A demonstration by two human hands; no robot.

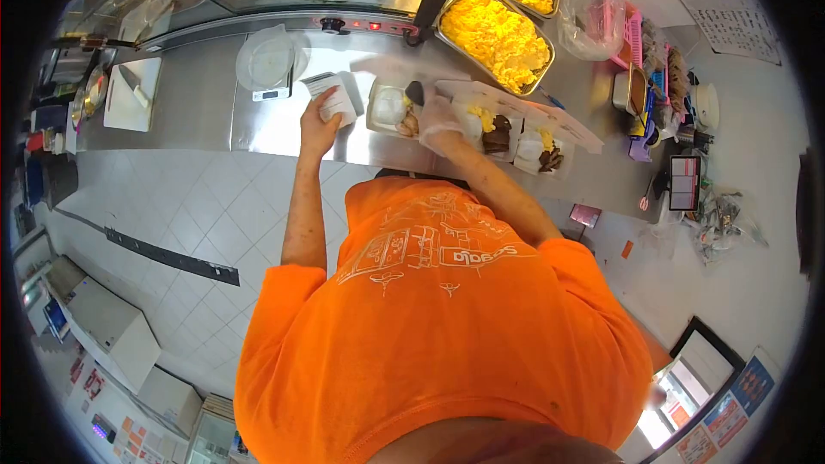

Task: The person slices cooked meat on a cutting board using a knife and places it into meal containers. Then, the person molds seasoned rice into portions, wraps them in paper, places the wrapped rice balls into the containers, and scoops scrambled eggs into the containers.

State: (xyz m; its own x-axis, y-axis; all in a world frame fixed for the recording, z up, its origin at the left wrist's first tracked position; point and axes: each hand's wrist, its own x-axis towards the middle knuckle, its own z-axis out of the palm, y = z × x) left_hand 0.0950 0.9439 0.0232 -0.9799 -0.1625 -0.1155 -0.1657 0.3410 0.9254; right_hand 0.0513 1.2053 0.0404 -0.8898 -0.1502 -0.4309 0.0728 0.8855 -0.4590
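Observation:
My left hand (320, 122) is bare and holds a white printed slip (340, 101) above the steel counter. On my right hand (440, 119) is a clear glove; it is closed on a dark utensil (414, 93) over an open food box (387, 106) with white and light brown food. Just right of that hand sits a second box with yellow food and dark brown pieces (497, 139). A third box (526, 153) beside it holds white, yellow and dark food. Their pale lids (563, 125) stand open behind.
Two metal trays of yellow food (494, 39) stand at the back. Left of the slip are a kitchen scale (271, 94) with a round clear container (265, 58) and a white board (133, 96) with a knife (133, 86). A plastic bag (591, 21) lies at the back right.

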